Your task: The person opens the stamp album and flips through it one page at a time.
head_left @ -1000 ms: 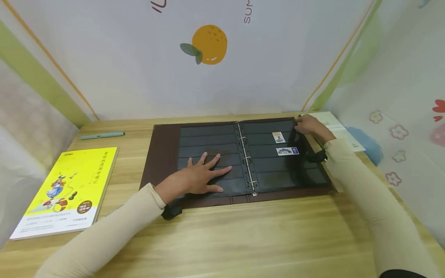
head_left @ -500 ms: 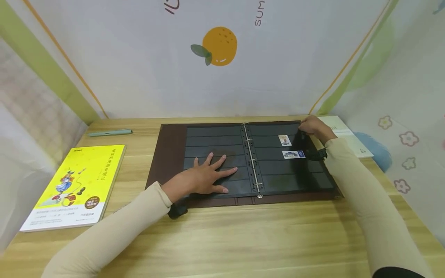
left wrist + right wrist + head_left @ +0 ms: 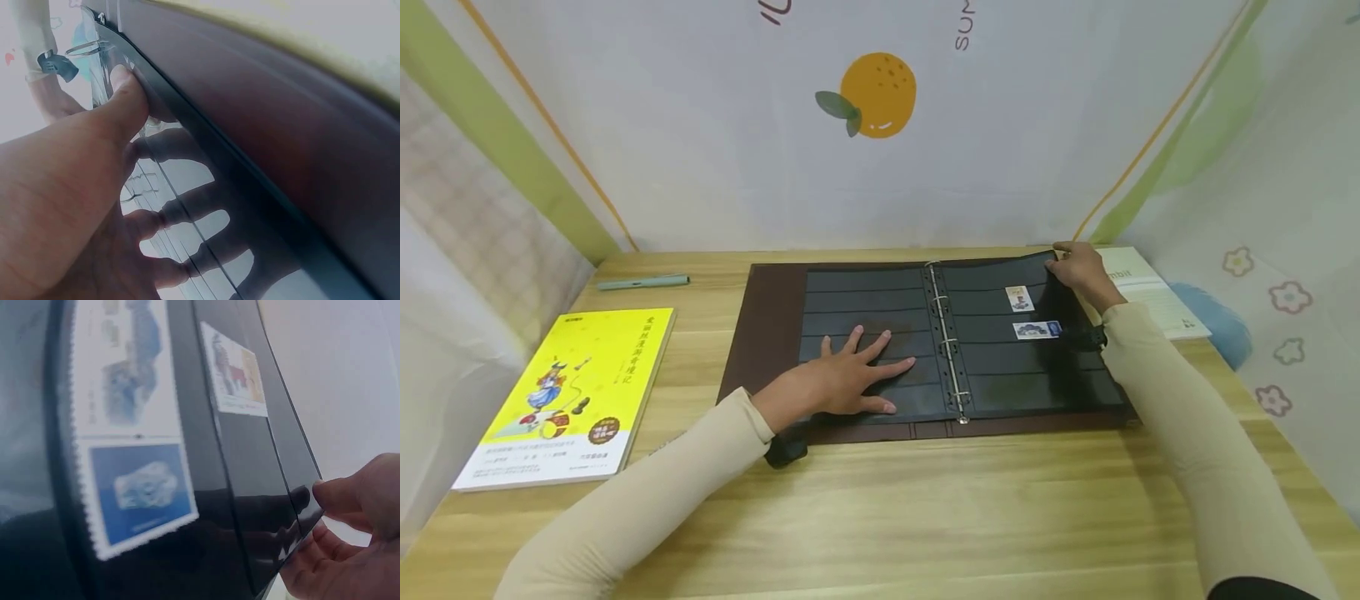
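On the wooden table [image 3: 925, 517], a left hand [image 3: 838, 383] lies with fingers spread on the album [image 3: 760, 333] while the right hand [image 3: 1078, 267] pinches a page [image 3: 1037, 367] corner, apparently mid-turn.

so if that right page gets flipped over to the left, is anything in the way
The right hand pinches the far corner of the right page, already lifted a little. The left hand lies flat with spread fingers on the left page, just where the turned page would land. The binder rings look closed and otherwise unobstructed.
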